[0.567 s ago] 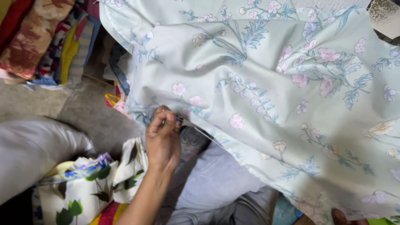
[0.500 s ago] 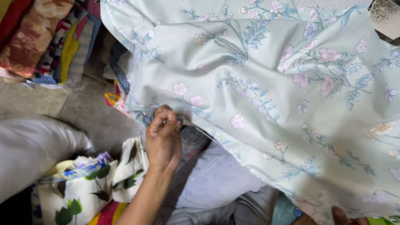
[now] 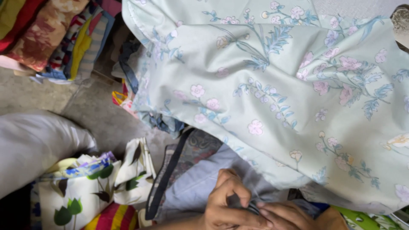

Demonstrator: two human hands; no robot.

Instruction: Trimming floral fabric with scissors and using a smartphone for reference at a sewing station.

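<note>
At bottom centre, your left hand (image 3: 228, 200) and right hand (image 3: 285, 215) pinch a small dark object (image 3: 238, 201) beside the sheet (image 3: 277, 106); keep both grips firm and close together.

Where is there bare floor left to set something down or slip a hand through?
One bare patch: concrete floor between the stacked fabrics, the white sack and the floral sheet. Elsewhere crowded: leaf-print cloth, grey cloth, and both hands, left hand, right hand, pinching together.
</note>
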